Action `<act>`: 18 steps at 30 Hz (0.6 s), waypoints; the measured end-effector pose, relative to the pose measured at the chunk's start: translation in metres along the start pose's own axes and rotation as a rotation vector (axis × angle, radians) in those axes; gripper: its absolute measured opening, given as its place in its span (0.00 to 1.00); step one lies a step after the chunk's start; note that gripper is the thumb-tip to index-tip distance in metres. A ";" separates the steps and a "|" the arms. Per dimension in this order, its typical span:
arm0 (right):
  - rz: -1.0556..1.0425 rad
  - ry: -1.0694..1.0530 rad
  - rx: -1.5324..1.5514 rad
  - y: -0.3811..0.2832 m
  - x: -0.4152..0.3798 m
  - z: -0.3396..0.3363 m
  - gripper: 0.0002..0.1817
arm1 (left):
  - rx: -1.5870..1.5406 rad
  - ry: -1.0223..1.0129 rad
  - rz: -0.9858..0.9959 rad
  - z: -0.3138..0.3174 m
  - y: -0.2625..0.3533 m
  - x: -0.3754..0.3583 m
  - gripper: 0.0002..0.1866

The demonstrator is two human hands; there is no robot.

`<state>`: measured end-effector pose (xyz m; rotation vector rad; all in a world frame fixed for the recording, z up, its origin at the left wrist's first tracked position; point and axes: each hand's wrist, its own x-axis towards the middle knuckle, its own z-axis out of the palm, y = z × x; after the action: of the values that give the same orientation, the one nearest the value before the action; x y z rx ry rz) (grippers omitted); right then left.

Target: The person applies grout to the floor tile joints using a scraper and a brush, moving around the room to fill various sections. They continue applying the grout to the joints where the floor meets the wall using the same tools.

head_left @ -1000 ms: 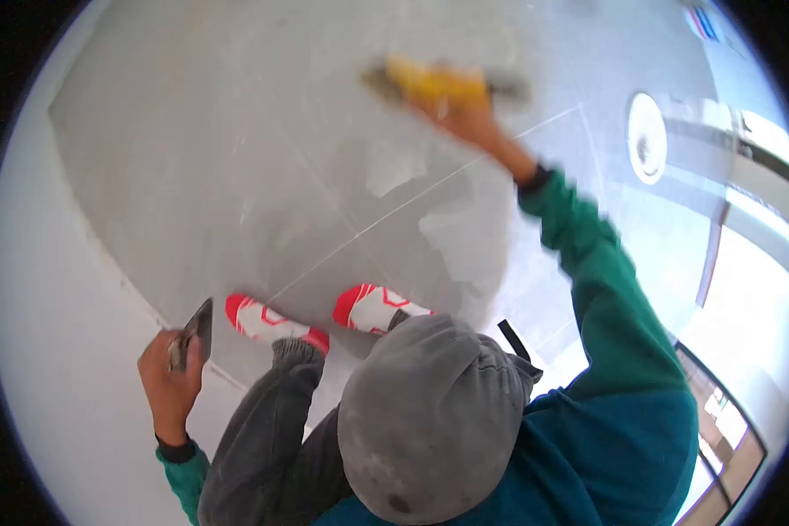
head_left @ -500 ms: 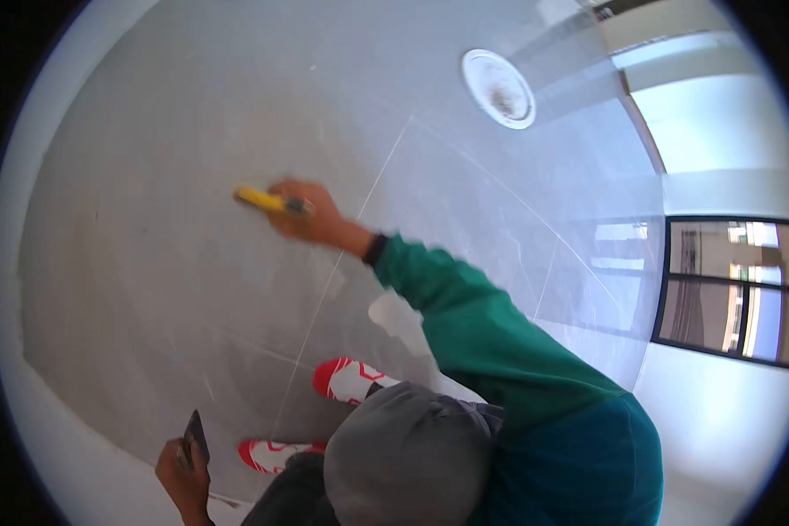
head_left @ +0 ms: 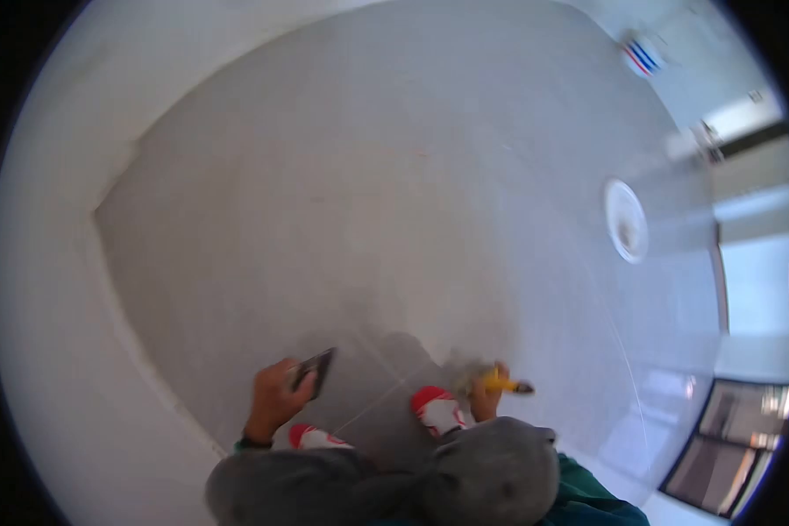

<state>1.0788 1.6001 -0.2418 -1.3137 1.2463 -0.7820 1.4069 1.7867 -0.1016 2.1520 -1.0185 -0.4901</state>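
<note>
My left hand (head_left: 278,396), at the lower left, is closed around a dark flat scraper (head_left: 318,368), its blade pointing up and to the right above the grey tiled floor (head_left: 324,210). Close to my right foot, my right hand (head_left: 485,399) grips a yellow-handled tool (head_left: 504,382) with a dark end pointing right. Motion blur hides the exact kind of this tool. Red-and-white socks (head_left: 436,410) cover my feet, which stand between the two hands.
A round white plate-like object (head_left: 626,221) with a dirty middle lies on the floor to the right. Farther back stands a white container with blue and red stripes (head_left: 643,58). White wall (head_left: 70,263) borders the left side; a dark-framed window (head_left: 732,438) is at lower right.
My right hand has drawn back from far out over the floor to beside my right foot, still holding the yellow tool. The view has turned, and my left hand with the scraper appears farther right.
</note>
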 end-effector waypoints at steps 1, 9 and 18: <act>-0.027 -0.089 0.022 -0.023 0.038 0.050 0.31 | -0.020 0.014 0.013 0.000 0.000 0.005 0.07; -0.487 -0.825 -0.409 -0.193 0.261 0.281 0.28 | -0.319 0.174 -0.074 0.003 -0.017 -0.023 0.12; -0.803 -1.203 -0.547 -0.353 0.165 0.356 0.24 | -0.642 0.332 -0.419 0.023 -0.039 -0.065 0.14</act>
<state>1.5316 1.4798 0.0011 -2.2636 -0.1062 -0.0120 1.3738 1.8451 -0.1435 1.7616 -0.1736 -0.5385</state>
